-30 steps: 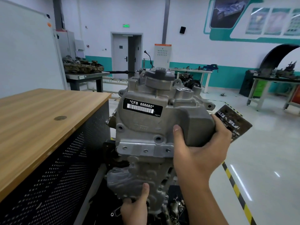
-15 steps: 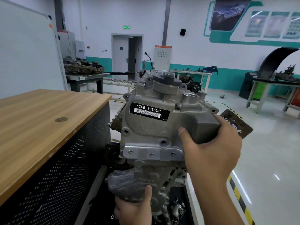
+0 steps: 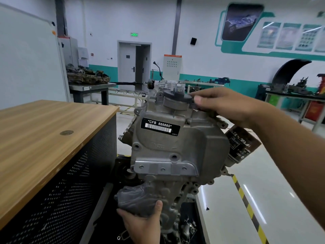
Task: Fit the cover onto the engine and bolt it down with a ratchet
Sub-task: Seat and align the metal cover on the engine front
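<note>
The left hand [image 3: 143, 224] is cupping the bottom lobe of the grey cast-aluminium cover [image 3: 172, 152], thumb pressed onto it, fingers wrapped underneath. The cover is standing upright against the engine, which is largely hidden behind it. Farther up, the right hand [image 3: 226, 105] is resting half-curled on the cover's top edge beside the dark round cap [image 3: 177, 96], clamping nothing. Pressing evenly top and bottom should seat the flange before any bolts go in.

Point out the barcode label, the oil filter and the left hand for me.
barcode label [image 3: 160, 126], head view, centre of the black sticker.
oil filter [image 3: 243, 144], head view, printed side of the dark canister.
left hand [image 3: 143, 224], head view, palm under the cover's lower end.
</note>
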A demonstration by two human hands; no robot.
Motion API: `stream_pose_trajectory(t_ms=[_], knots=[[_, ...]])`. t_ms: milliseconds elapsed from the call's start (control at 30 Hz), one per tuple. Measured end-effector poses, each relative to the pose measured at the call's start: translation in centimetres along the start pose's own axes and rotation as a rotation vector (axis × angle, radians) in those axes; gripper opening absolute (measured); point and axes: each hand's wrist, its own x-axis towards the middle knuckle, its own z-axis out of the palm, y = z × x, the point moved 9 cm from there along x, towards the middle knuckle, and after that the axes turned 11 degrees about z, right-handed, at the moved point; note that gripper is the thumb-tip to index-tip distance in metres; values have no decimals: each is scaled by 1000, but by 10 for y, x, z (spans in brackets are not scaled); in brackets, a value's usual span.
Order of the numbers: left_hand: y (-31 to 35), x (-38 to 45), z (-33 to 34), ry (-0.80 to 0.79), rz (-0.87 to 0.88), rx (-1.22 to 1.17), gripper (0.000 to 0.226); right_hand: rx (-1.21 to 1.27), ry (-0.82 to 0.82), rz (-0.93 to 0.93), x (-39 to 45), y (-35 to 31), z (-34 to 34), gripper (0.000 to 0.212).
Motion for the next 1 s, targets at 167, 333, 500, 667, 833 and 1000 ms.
stream_pose_trajectory(t_ms=[167, 333, 500, 667, 833, 1000], knots=[[-2, 3, 1, 6, 27, 37, 147, 11, 144, 5, 16, 3, -8, 3], [5, 4, 2, 17, 46, 97, 151, -67, 199, -25, 21, 3, -9, 14], [5, 5, 2, -17, 37, 118, 146, -105, 215, -13, 18, -2, -10, 16], [5, 2, -4, 14, 84, 184, 142, -117, 180, 26, 12, -5, -4, 16], [5, -1, -2, -8, 102, 260, 139, -116, 179, 96, -3, -7, -1, 14], [22, 10, -6, -44, 226, 420, 146, -248, 254, -40, -38, 3, 28, 88]])
